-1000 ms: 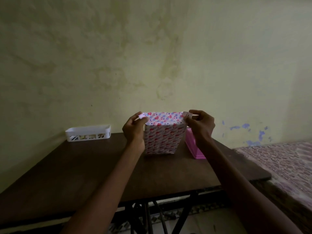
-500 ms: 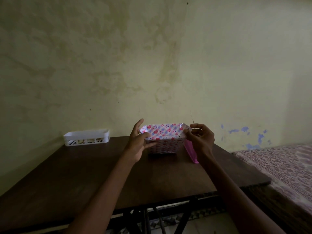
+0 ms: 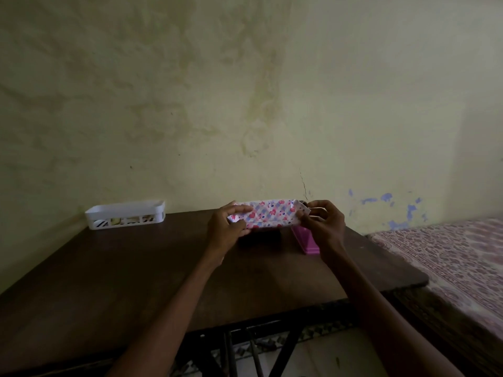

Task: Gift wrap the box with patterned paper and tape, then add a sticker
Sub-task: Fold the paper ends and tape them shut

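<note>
Dark table point(image 3: 130, 268) against stained wall point(image 3: 245, 104), bed point(image 3: 449, 262) at right; centre frame, box point(image 3: 269, 216) gripped at its ends by left hand point(image 3: 224, 234), right hand point(image 3: 325, 227).

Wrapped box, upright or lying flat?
Lying flat: the wrapped box looks low and wide, left hand and right hand gripping its ends.
</note>
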A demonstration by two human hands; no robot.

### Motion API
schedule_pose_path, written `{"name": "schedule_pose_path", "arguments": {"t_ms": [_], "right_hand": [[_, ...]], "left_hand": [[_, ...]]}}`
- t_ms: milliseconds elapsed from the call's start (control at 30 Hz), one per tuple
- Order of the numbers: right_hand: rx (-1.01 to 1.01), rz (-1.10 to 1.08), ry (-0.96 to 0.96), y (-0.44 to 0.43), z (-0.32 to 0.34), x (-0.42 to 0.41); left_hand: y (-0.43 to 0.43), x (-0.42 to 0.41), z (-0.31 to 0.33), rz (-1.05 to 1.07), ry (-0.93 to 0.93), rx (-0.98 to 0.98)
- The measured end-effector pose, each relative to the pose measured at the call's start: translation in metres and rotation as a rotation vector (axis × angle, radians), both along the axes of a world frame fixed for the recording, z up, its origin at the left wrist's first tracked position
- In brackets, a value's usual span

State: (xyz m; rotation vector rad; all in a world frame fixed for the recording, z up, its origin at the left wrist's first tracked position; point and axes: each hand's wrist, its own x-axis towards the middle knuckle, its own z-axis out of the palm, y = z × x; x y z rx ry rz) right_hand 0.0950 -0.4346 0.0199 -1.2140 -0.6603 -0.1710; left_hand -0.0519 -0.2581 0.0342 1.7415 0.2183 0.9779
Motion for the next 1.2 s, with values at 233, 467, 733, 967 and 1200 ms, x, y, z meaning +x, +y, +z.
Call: {"name": "schedule_pose_path", "arguments": {"t_ms": [233, 467, 733, 967, 1200], "right_hand": [[0.013, 0.041, 0.102, -0.007, -0.004, 0.014], [0.031, 0.077, 0.124, -0.009, -0.005, 0.022], [-0.154, -0.016, 0.014, -0.006, -0.010, 0.027], [-0.400, -0.022, -0.114, -0.021, -0.005, 0.033], [-0.474, -0.088, -0.156, -0.019, 0.002, 0.028]], "left_hand": [[0.011, 0.009, -0.021, 0.279, 0.064, 0.787], [0.026, 0.016, -0.014, 0.267, 0.001, 1.067], [0.028, 0.018, -0.021, 0.271, 0.049, 1.175], [0.032, 0.024, -0.031, 0.382, 0.057, 1.390], [0.031, 0.022, -0.037, 0.496, -0.026, 1.478]]}}
